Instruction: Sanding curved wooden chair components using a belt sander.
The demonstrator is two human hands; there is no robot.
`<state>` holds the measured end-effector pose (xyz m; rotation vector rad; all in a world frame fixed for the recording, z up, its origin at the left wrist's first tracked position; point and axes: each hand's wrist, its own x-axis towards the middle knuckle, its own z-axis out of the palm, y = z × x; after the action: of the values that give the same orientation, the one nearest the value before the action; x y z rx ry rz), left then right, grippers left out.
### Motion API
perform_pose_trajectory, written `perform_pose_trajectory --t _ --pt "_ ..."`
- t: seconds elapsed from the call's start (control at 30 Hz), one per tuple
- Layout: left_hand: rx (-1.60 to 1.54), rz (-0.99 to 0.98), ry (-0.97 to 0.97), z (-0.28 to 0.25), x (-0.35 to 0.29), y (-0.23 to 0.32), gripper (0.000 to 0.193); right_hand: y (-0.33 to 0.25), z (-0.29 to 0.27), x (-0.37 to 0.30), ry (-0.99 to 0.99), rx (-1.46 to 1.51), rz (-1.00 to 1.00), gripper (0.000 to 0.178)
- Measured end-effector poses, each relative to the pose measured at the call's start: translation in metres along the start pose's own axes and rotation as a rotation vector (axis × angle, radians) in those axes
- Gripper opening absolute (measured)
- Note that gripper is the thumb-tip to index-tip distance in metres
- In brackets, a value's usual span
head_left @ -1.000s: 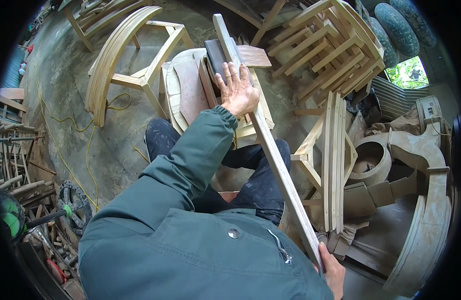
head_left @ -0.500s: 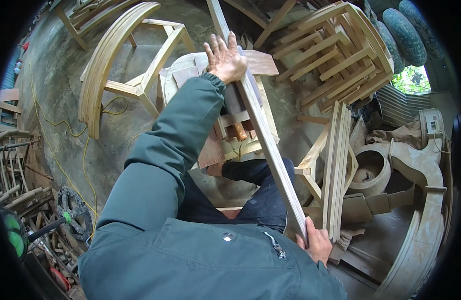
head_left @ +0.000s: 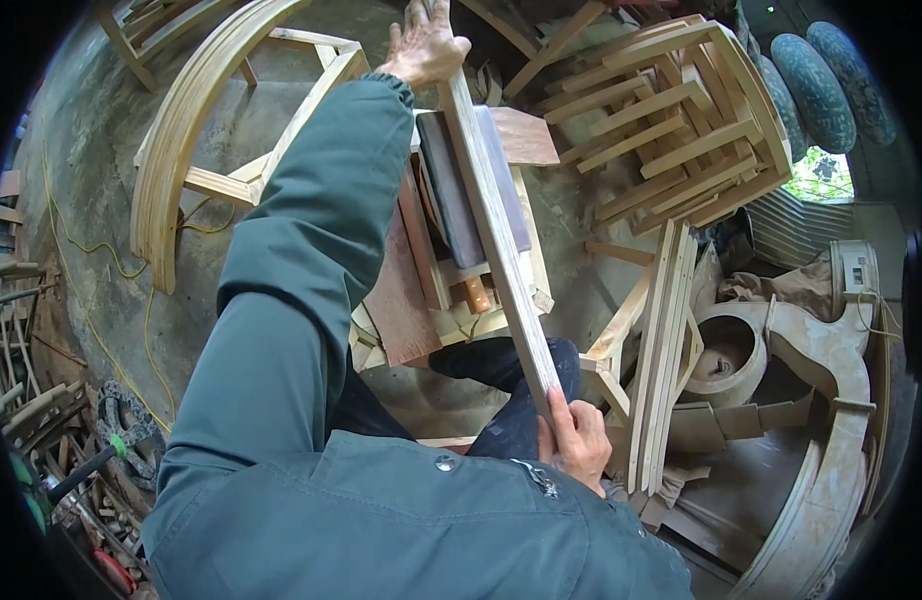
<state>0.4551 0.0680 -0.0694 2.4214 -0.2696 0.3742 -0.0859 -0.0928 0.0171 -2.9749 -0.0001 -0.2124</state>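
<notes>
Long, straight, pale wooden bar [head_left: 492, 225] is lying over grey rectangular slab [head_left: 448, 190]; right hand [head_left: 579, 442] is clasping near end, left hand [head_left: 424, 48] covering far section, closure unclear. Uneven pressure could be tipping it.

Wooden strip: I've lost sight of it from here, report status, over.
Left hand on wooden strip, far part; right hand gripping near end. Strip slants across dark flat plate. No obstruction visible along it.

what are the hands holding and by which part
A long wooden strip: the right hand grips its near end; the left hand lies across it farther up, its grip unclear.
</notes>
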Motion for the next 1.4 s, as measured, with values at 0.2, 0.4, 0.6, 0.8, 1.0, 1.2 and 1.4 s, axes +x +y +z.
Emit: perform_pose_trajectory --t 0.2,0.4,0.6,0.8,1.0,1.2,1.4 --pt "-0.28 -0.118 -0.132 -0.039 0.029 0.005 0.101 -0.008 0.026 0.051 0.032 -0.019 -0.01 0.062" --pt "-0.685 0.176 -0.055 -0.032 0.028 -0.01 0.099 -0.007 0.059 0.106 0.116 0.02 -0.075 0.064" --pt "-0.514 0.088 0.011 -0.012 0.053 -0.003 0.102 -0.014 0.093 0.166 0.199 0.013 -0.121 0.052" --pt "-0.329 -0.041 -0.064 -0.016 0.08 0.007 0.104 -0.026 0.117 0.227 0.248 0.079 -0.117 0.049" --pt "-0.306 -0.035 -0.056 -0.011 0.098 -0.003 0.1 -0.03 0.125 0.27 0.304 0.009 -0.154 0.053" --pt "0.011 0.031 0.19 0.006 0.069 -0.011 0.098 -0.019 0.112 0.233 0.228 -0.111 -0.19 0.063" --pt "0.132 -0.088 -0.005 -0.02 0.016 0.016 0.098 0.004 0.075 0.143 0.113 -0.057 -0.2 0.07"
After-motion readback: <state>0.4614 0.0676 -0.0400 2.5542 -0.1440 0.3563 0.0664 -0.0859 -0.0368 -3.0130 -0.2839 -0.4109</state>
